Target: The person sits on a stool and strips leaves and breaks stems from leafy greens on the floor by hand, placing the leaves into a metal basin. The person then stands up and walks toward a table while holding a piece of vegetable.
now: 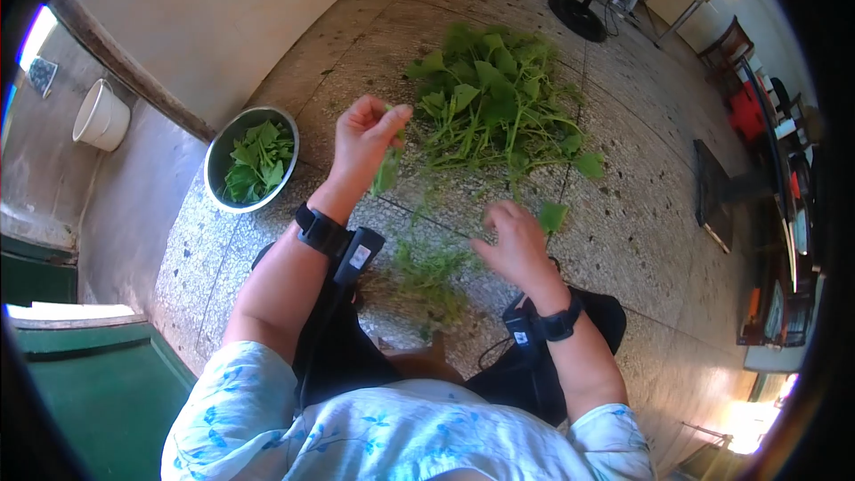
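My left hand (pixel 370 135) is raised in a pinch, with a green leafy stem (pixel 386 171) hanging from its fingers. Lower and to the right, my right hand (pixel 515 245) hovers with thumb and fingers apart, and I see nothing between them. Beyond both hands lies a large heap of leafy green vines (pixel 499 93) on the speckled floor. A loose leaf (pixel 552 216) rests just right of my right hand. Between my knees is a smaller pile of thin stringy green scraps (pixel 432 272). To the left stands a metal basin (pixel 210 180) holding picked leaves (pixel 258 160).
A white bucket (pixel 102 116) is at the far left beyond a wall edge. A green door panel (pixel 98 392) is at lower left. A round black stand base (pixel 577 18) sits behind the heap, and a table with a square base (pixel 712 196) stands at right.
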The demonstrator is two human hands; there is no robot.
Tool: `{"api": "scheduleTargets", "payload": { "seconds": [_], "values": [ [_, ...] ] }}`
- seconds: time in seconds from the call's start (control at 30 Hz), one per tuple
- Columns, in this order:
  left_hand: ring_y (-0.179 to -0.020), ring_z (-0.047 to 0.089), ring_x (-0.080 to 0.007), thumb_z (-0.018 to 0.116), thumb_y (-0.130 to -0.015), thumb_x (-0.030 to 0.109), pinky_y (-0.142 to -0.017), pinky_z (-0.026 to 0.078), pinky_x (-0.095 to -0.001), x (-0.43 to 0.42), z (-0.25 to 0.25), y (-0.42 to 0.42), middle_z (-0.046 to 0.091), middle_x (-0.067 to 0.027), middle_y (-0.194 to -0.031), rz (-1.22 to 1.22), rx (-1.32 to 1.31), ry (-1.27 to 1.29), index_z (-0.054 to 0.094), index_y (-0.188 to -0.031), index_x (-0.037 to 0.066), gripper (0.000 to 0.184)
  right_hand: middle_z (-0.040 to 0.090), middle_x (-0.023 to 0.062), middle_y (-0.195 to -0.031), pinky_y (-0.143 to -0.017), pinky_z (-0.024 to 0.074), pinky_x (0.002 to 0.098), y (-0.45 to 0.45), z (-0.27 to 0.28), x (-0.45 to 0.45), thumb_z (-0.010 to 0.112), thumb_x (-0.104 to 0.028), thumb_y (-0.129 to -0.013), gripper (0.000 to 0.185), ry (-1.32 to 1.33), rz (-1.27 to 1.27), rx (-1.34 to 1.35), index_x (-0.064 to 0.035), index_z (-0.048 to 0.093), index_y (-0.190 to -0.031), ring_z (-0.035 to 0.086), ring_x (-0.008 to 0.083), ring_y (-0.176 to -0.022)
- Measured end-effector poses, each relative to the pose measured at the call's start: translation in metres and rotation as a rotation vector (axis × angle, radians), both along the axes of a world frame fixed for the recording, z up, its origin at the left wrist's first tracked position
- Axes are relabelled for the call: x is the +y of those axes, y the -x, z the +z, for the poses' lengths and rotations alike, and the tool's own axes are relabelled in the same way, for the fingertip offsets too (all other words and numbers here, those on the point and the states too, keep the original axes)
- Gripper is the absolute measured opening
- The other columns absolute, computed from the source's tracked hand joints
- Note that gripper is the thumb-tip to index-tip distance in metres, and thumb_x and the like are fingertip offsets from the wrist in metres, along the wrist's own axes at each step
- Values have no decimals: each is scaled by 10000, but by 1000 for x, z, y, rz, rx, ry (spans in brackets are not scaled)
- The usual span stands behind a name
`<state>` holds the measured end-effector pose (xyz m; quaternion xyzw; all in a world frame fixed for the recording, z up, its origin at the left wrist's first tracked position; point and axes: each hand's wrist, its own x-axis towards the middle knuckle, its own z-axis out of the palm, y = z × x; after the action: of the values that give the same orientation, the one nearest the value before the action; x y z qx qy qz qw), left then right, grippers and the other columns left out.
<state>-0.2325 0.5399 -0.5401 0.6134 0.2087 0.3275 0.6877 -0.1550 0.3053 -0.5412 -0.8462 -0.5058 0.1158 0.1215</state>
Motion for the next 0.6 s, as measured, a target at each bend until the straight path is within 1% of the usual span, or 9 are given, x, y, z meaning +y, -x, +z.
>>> {"api": "scheduleTargets", "payload": {
  "seconds": [0.07,0.17,0.2,0.3,0.37,0.43,0.47,0.53,0.6],
  "values": [
    [-600,531,-77,593,-803,158,-493,435,-206,-19,7,-2,575,-25,-677,-173,-15,80,504,-741,69,140,516,159,-1044,-799,412,389,-1,-2,13,673,-181,-665,325,-465,-106,354,-7,553,-912,508,314,-941],
    [-623,558,-104,588,-805,168,-485,446,-219,-40,10,-5,574,-35,-718,-310,-55,225,494,-767,65,145,556,135,-961,-750,435,336,1,-5,32,641,-148,-719,300,-699,-74,415,-3,529,-956,550,254,-882],
    [-634,567,-114,585,-807,168,-487,452,-224,-46,10,-6,574,-39,-734,-353,-97,326,489,-776,63,146,556,135,-961,-750,435,336,1,-6,32,641,-148,-719,300,-698,-80,412,-3,529,-956,550,254,-882],
    [-695,574,-123,582,-808,171,-535,468,-239,-51,14,-7,569,-35,-759,-380,-112,421,506,-864,51,152,592,48,-771,-644,437,226,1,-10,35,527,-90,-829,150,-666,-155,911,8,522,-942,558,107,-717],
    [-710,568,-114,583,-808,168,-558,469,-240,-51,12,-6,568,-30,-761,-373,-96,455,513,-891,50,161,586,43,-767,-630,439,224,-4,-12,32,523,-95,-834,133,-680,-180,958,4,523,-922,552,99,-707],
    [-728,546,-83,587,-803,144,-607,453,-227,-50,3,-4,567,-18,-785,-529,172,125,516,-938,46,181,566,34,-771,-601,453,219,-7,-14,30,514,-89,-839,109,-738,-211,1044,-4,505,-907,542,88,-689],
    [-728,546,-83,587,-803,144,-607,453,-227,-55,0,-4,567,-18,-785,-530,172,127,516,-938,46,181,566,34,-771,-601,453,219,-8,-14,30,514,-89,-839,109,-736,-213,1043,-4,505,-907,542,88,-689],
    [-717,518,-58,593,-794,123,-617,430,-209,-66,-3,-5,563,-6,-801,-533,300,-222,516,-926,47,171,556,39,-811,-607,467,223,-6,-15,31,499,-44,-835,134,-805,-222,1089,-6,475,-961,548,94,-708],
    [-719,506,-54,597,-791,113,-630,418,-202,-68,-14,-7,550,9,-789,-551,254,-158,514,-907,49,157,553,44,-833,-618,470,225,-6,-10,32,488,-17,-830,159,-795,-217,1066,-7,462,-986,550,98,-718]
  ]
}}
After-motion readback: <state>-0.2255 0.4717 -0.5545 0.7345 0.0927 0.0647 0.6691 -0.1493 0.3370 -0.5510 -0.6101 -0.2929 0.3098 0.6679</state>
